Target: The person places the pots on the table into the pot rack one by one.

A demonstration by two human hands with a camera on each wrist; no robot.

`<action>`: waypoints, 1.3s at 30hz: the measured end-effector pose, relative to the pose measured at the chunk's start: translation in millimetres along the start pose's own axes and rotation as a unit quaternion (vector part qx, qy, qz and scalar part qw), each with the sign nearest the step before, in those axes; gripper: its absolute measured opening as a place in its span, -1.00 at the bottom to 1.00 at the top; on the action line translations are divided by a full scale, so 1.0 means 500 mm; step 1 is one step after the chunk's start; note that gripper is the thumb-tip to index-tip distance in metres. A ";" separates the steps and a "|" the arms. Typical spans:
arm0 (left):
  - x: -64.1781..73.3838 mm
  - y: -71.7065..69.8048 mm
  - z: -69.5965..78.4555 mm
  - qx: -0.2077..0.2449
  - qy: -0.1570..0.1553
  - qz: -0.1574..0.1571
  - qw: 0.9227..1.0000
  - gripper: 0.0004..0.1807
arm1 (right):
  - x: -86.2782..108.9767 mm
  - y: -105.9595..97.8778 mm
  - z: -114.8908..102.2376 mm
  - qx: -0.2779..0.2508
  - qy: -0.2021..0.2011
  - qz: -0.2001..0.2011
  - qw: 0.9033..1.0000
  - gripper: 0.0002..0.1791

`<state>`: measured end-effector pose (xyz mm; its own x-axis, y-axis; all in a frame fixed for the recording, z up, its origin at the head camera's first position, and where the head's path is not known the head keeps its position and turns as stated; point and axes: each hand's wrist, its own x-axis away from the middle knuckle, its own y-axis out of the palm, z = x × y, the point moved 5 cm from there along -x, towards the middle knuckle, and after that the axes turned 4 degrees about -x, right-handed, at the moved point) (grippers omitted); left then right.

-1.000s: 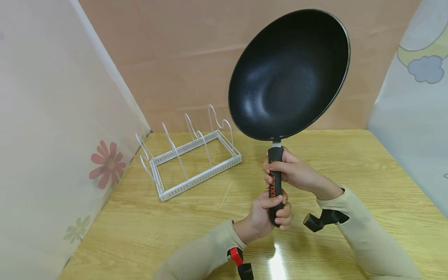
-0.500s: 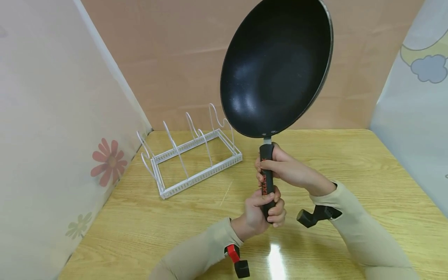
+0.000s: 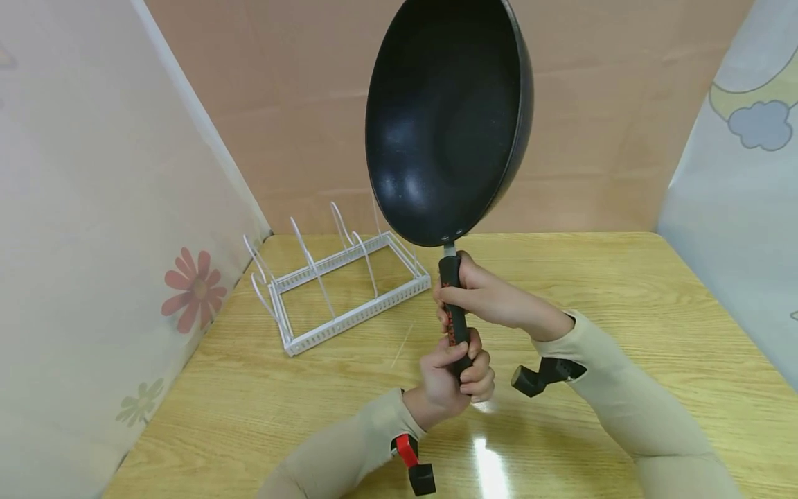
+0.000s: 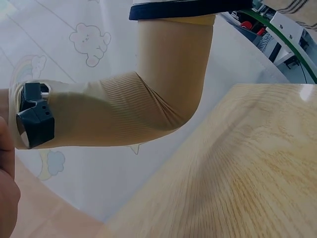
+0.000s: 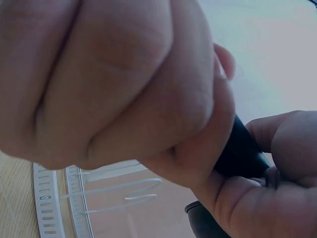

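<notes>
A black wok (image 3: 445, 118) is held up in the head view with its handle (image 3: 458, 322) downward and its bowl's inside facing me, turned partly left; its top runs out of the frame. My left hand (image 3: 447, 378) grips the lower end of the handle. Just above it, my right hand (image 3: 480, 294) grips the handle near the bowl. In the right wrist view, curled fingers (image 5: 114, 84) fill the picture, with part of the black handle (image 5: 242, 151) showing between the hands. Behind and left of the wok stands a white wire rack (image 3: 349, 315) on the table; the bowl covers its far right loops.
The wooden table (image 3: 592, 277) meets a tan back wall (image 3: 299, 104). A pale patterned panel (image 3: 93, 208) stands at the left, another (image 3: 748, 194) at the right. Both wrists carry strapped-on camera mounts, such as the black one (image 3: 530, 380) on the right.
Both hands have carried the wok leftward, its bowl now overlapping the rack's right loops. The bowl has turned, showing more of its outer right side. The rack has stayed put.
</notes>
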<state>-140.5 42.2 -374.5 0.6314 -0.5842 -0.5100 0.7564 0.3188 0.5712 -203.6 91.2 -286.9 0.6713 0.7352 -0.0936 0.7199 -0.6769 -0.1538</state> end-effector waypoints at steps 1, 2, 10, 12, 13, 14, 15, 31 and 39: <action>0.001 -0.001 0.003 -0.001 0.004 -0.003 1.000 -0.83 | -0.004 0.002 -0.003 0.011 -0.002 -0.003 1.000 -0.90; 0.001 -0.002 0.005 -0.001 0.008 -0.006 1.000 -0.83 | -0.008 0.004 -0.005 0.022 -0.005 -0.005 1.000 -0.90; 0.003 -0.008 0.032 0.014 0.023 -0.024 0.999 -0.82 | -0.041 0.017 -0.017 0.072 -0.028 -0.018 0.997 -0.88; 0.005 -0.009 0.037 0.020 0.025 -0.025 0.999 -0.83 | -0.049 0.018 -0.017 0.068 -0.034 -0.023 0.997 -0.87; 0.005 -0.010 0.039 0.023 0.026 -0.025 0.999 -0.83 | -0.053 0.019 -0.016 0.066 -0.038 -0.024 0.997 -0.87; 0.006 -0.012 0.041 0.026 0.027 -0.025 0.999 -0.84 | -0.056 0.019 -0.015 0.063 -0.041 -0.026 0.997 -0.86; 0.007 -0.013 0.042 0.028 0.028 -0.025 0.999 -0.84 | -0.059 0.019 -0.014 0.059 -0.043 -0.027 0.997 -0.86; 0.015 -0.033 0.061 0.084 0.033 -0.049 0.995 -0.82 | -0.108 0.017 0.017 0.023 -0.067 -0.025 0.997 -0.79; 0.028 -0.045 0.067 0.125 0.033 -0.045 0.991 -0.82 | -0.130 0.027 0.045 -0.025 -0.035 -0.007 0.999 -0.60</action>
<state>-154.3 1.9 -372.8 0.5791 -0.5496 -0.6021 0.7492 0.0675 0.6589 -241.4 35.3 -305.3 0.6490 0.7438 -0.1599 0.7379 -0.6666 -0.1056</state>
